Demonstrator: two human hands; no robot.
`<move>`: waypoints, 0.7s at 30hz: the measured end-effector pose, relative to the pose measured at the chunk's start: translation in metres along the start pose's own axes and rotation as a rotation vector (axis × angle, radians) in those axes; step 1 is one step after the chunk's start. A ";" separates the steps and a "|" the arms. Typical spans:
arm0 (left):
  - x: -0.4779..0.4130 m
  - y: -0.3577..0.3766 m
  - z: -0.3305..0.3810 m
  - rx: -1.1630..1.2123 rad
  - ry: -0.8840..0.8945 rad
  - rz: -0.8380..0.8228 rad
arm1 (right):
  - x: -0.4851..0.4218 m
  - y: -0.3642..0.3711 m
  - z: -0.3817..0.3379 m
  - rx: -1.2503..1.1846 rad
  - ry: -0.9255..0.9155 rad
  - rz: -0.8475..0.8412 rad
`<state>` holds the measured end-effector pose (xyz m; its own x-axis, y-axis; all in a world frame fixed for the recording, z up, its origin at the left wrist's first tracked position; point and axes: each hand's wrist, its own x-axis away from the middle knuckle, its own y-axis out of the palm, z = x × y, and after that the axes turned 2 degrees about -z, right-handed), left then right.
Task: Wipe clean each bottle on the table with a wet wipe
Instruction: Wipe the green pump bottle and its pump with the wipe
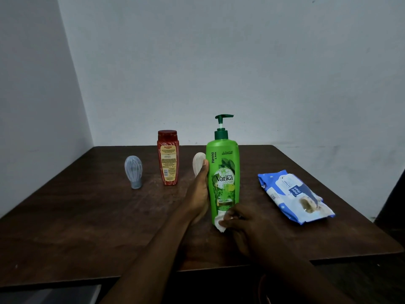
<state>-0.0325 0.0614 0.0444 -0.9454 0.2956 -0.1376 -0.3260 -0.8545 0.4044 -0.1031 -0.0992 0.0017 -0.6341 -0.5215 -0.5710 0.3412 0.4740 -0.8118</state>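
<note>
A tall green pump bottle (223, 172) stands upright near the middle of the dark wooden table (87, 216). My left hand (198, 194) grips its left side, thumb up along the label. My right hand (238, 220) pinches a crumpled white wet wipe (220, 221) against the bottle's lower front. A red bottle (168, 157) stands behind to the left. Further left stands a small grey-blue bottle (133, 172) on its cap. A small cream bottle (198, 163) is partly hidden behind my left thumb.
A blue pack of wet wipes (293, 195) lies flat on the table to the right. Plain walls meet in a corner behind the table. The table's front edge runs below my forearms.
</note>
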 end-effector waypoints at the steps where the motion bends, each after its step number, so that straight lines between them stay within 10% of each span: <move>1: 0.000 0.000 0.000 -0.004 0.000 0.007 | -0.002 -0.001 0.001 -0.058 0.023 0.019; 21: -0.003 -0.003 0.001 -0.133 0.012 0.046 | -0.093 -0.049 0.037 -0.314 0.221 0.492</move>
<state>-0.0290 0.0633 0.0451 -0.9591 0.2502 -0.1326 -0.2787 -0.9165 0.2869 -0.0348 -0.1004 0.0897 -0.5948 -0.0457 -0.8026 0.4306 0.8249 -0.3661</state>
